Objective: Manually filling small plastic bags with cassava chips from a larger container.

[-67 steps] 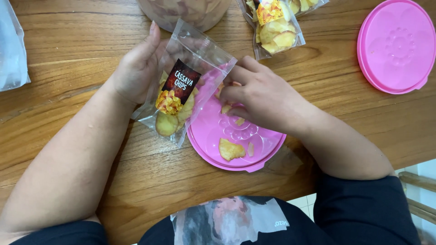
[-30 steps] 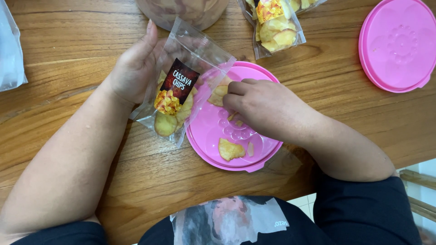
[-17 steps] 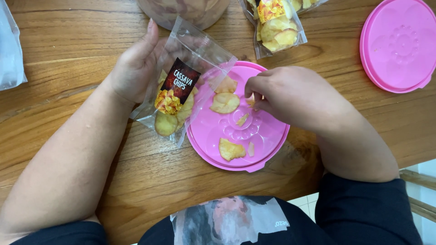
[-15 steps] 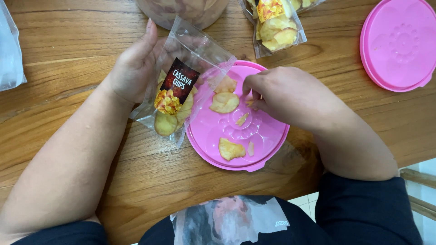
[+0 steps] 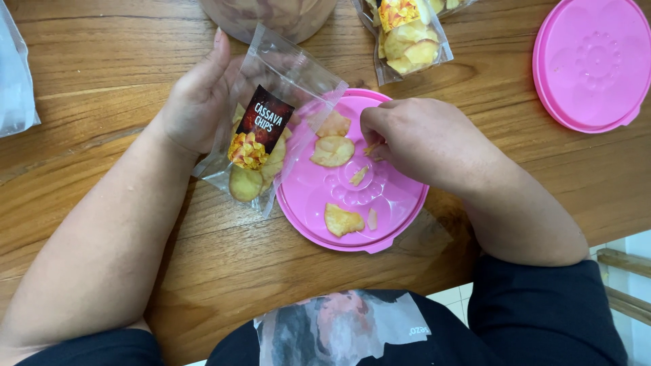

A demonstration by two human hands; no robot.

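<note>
Now: clear chip bag [image 5: 271,122] is gripped upright by left hand [image 5: 196,102] | small chip fragment [image 5: 371,148] is pinched by right hand [image 5: 420,139] over pink lid [image 5: 400,203] | loose chips [image 5: 332,150] lie just left of the fingertips, on wooden table [image 5: 102,61].

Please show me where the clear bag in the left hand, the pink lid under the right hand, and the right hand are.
clear bag [image 5: 274,102]: head view, on its clear upper part.
pink lid [image 5: 308,196]: head view, on its bare left side.
right hand [image 5: 424,139]: head view, on the back of the hand.
</note>
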